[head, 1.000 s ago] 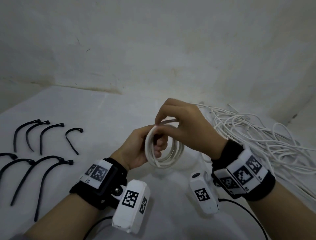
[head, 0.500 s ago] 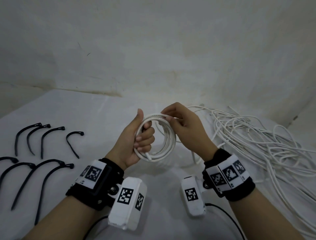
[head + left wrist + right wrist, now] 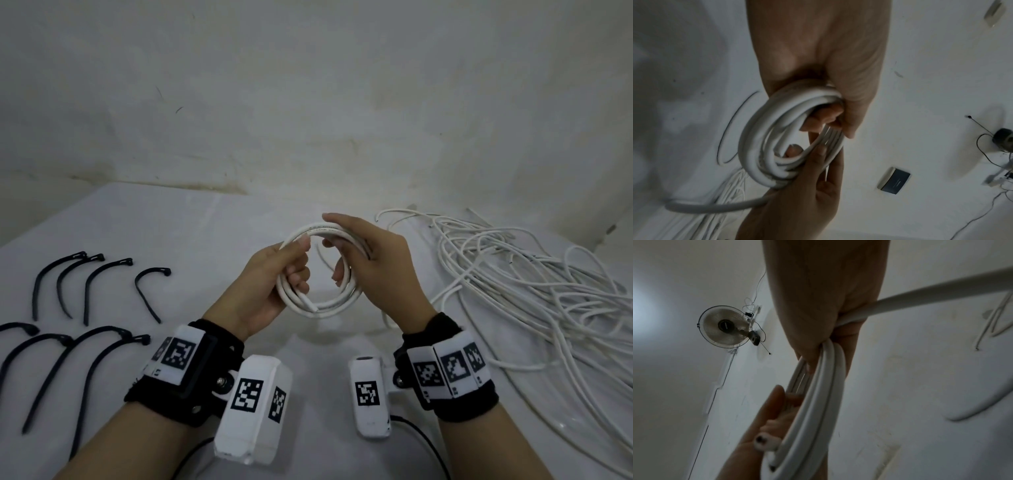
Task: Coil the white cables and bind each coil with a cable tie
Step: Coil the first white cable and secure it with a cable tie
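Observation:
A white cable coil [image 3: 329, 303] of several loops hangs in the air above the table, between both hands. My left hand [image 3: 287, 270] grips its left side, fingers curled through the ring and thumb on top. My right hand [image 3: 352, 253] holds the upper right of the coil, fingers wrapped over the strands. A cut end [image 3: 310, 305] of the cable pokes out at the bottom of the ring. In the left wrist view the coil [image 3: 764, 133] sits in the palm, and a loose strand [image 3: 715, 207] trails off. The right wrist view shows the coil [image 3: 818, 402] edge-on.
Several black cable ties [image 3: 92, 287] lie in two rows on the white table [image 3: 191, 240] at the left. A tangled heap of loose white cables [image 3: 520, 291] covers the right side. A wall rises just behind the table.
The right hand shifted from the top of the coil to its upper right side, laying the strands together. The left hand keeps its grip; the coil now faces the camera more flatly.

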Demonstrator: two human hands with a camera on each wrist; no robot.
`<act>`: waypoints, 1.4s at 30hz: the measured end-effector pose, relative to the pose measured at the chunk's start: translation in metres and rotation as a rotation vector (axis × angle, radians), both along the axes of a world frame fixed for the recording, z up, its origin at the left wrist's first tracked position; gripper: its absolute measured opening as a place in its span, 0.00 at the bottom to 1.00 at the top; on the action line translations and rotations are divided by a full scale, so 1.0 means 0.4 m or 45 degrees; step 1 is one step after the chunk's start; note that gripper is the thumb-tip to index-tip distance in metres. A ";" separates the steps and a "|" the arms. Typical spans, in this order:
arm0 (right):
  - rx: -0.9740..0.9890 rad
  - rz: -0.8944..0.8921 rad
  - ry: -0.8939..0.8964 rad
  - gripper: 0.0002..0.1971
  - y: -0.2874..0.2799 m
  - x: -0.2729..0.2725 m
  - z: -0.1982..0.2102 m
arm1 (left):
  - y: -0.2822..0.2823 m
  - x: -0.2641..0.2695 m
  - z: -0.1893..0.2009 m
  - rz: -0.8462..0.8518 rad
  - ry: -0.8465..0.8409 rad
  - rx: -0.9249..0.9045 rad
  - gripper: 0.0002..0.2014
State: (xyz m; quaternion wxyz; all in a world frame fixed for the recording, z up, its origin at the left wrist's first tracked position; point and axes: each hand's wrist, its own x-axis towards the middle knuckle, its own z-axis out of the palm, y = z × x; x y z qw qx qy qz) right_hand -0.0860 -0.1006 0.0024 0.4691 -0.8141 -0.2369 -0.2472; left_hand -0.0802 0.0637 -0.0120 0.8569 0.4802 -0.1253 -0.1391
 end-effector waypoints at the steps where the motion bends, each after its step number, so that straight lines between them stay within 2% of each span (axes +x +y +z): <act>1: 0.028 0.004 0.022 0.14 -0.001 0.001 -0.002 | 0.000 0.000 0.002 0.034 -0.009 0.040 0.12; 5: 0.142 0.053 0.132 0.14 -0.004 -0.001 -0.010 | -0.005 -0.008 0.002 0.078 -0.057 0.121 0.15; 8: 0.330 0.157 0.283 0.11 -0.001 -0.010 -0.016 | -0.010 -0.011 0.000 0.091 -0.080 0.146 0.16; 11: 0.500 0.196 0.430 0.17 0.011 -0.013 -0.016 | -0.016 -0.009 -0.001 0.132 -0.061 0.149 0.16; 16: 0.378 0.138 0.802 0.25 0.021 0.016 0.026 | -0.015 -0.001 -0.001 0.197 -0.041 0.133 0.15; 19: 0.556 0.291 1.031 0.27 0.029 0.025 0.026 | -0.012 0.000 -0.003 0.243 -0.058 0.138 0.15; 22: 0.789 0.472 1.146 0.27 0.032 0.023 0.013 | -0.014 0.000 -0.004 0.238 -0.086 0.143 0.16; 25: 0.864 0.566 1.166 0.26 0.027 0.017 0.009 | -0.017 -0.005 -0.001 0.164 -0.083 0.139 0.16; 29: 0.915 0.429 1.113 0.30 0.025 0.006 0.011 | -0.025 -0.018 0.006 0.091 -0.091 0.153 0.17; 31: 0.994 0.358 1.049 0.29 0.023 0.000 0.016 | -0.025 -0.021 0.008 0.055 -0.025 0.155 0.24; 33: 1.111 0.316 0.953 0.28 0.018 -0.005 0.027 | -0.021 -0.014 0.001 -0.020 0.142 0.181 0.34; 34: 1.168 0.304 0.905 0.27 0.016 -0.008 0.033 | -0.018 -0.011 -0.005 -0.078 0.237 0.233 0.35; 37: 1.285 0.295 0.803 0.27 0.020 -0.023 0.050 | -0.020 -0.023 -0.019 -0.381 0.414 0.543 0.21; 39: 1.292 0.272 0.775 0.27 0.036 -0.037 0.054 | -0.034 -0.040 -0.027 -0.578 0.449 0.660 0.17; 42: 1.300 0.221 0.755 0.26 0.066 -0.057 0.052 | -0.055 -0.051 -0.038 -0.536 0.430 0.604 0.18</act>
